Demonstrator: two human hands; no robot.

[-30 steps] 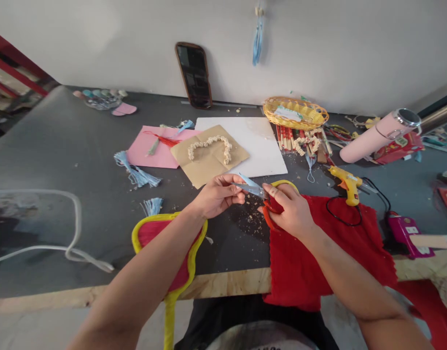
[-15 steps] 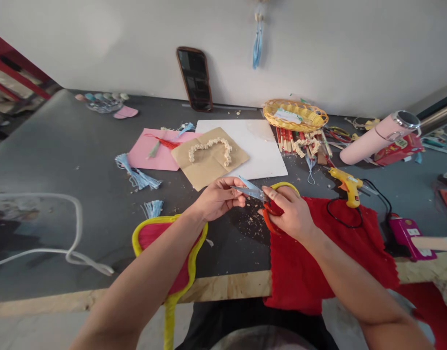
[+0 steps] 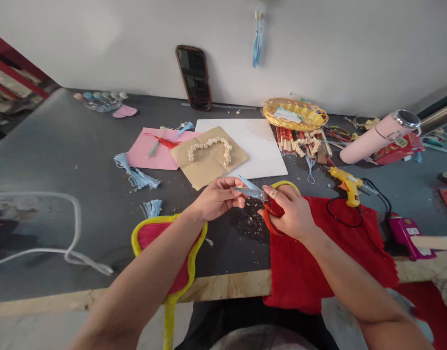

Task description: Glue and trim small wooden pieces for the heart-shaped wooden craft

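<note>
The left hand (image 3: 219, 197) is holding its bent fingers by the tips of the scissors (image 3: 259, 194); whether they are pinching something small, I cannot tell. The scissors are bridging the space between the hands, blades seemingly parted, their long axis running from the right hand (image 3: 291, 209) towards ten o'clock, so the left is sitting nearer the points. The right is gripping the red handles (image 3: 269, 222), with red cloth (image 3: 336, 262) lying towards five o'clock from it.
</note>
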